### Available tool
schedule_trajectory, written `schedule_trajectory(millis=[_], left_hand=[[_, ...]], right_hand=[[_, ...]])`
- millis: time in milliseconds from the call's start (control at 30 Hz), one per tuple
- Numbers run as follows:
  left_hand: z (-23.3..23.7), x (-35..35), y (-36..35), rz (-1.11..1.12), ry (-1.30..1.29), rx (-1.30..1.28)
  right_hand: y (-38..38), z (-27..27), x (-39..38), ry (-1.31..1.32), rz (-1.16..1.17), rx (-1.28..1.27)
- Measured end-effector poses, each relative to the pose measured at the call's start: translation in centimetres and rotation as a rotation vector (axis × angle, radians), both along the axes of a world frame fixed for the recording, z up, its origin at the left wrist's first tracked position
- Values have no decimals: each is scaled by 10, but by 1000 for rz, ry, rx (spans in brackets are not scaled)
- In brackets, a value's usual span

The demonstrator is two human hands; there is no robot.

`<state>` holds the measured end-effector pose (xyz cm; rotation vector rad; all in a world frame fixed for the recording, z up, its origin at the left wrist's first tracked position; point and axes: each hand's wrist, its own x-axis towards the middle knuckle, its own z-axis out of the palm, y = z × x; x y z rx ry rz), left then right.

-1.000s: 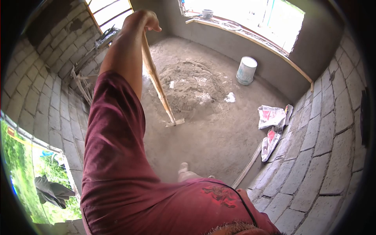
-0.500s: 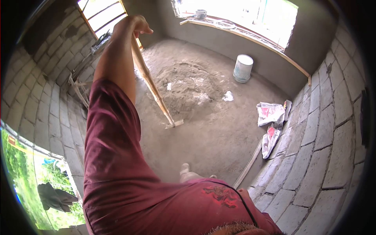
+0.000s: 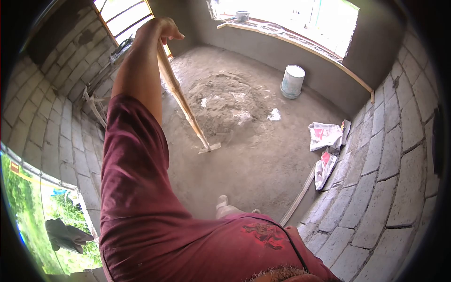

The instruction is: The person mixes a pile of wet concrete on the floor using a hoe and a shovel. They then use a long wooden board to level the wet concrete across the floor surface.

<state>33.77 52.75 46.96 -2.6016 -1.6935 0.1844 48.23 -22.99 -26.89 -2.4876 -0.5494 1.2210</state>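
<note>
My left hand (image 3: pixel 167 30) is bent over the upper end of a long wooden handle, one digit pointing right and the other fingers mostly hidden. The handle belongs to a hoe (image 3: pixel 181 96) that stands slanted, its flat grey blade (image 3: pixel 210 148) resting on the dusty floor. Just beyond the blade lies a broad mound of grey-brown sand mix (image 3: pixel 225 101) with white powdery patches. My right hand is not visible; only a small bit of skin shows beside my maroon shirt (image 3: pixel 197 239).
A whitish bucket (image 3: pixel 292 82) stands by the far wall under a window opening. Torn bags (image 3: pixel 325 136) and a wooden strip (image 3: pixel 299 196) lie along the right block wall (image 3: pixel 371 192). A small pail (image 3: pixel 242 16) sits on the sill. My foot (image 3: pixel 222 202) is on the floor.
The view has shifted very slightly. My left hand and the hoe hold the same position.
</note>
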Motion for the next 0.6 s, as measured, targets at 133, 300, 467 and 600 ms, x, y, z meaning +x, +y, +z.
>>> schedule_trajectory(millis=[133, 300, 467, 600], left_hand=[[0, -5, 6, 16, -15, -20], [0, -17, 18, 25, -4, -2], [4, -26, 12, 44, 1, 2], [4, -31, 13, 26, -5, 18]], right_hand=[[2, -12, 6, 5, 32, -27], [9, 12, 5, 6, 60, -52], [5, 6, 8, 5, 55, -40], [7, 4, 12, 8, 58, -59]])
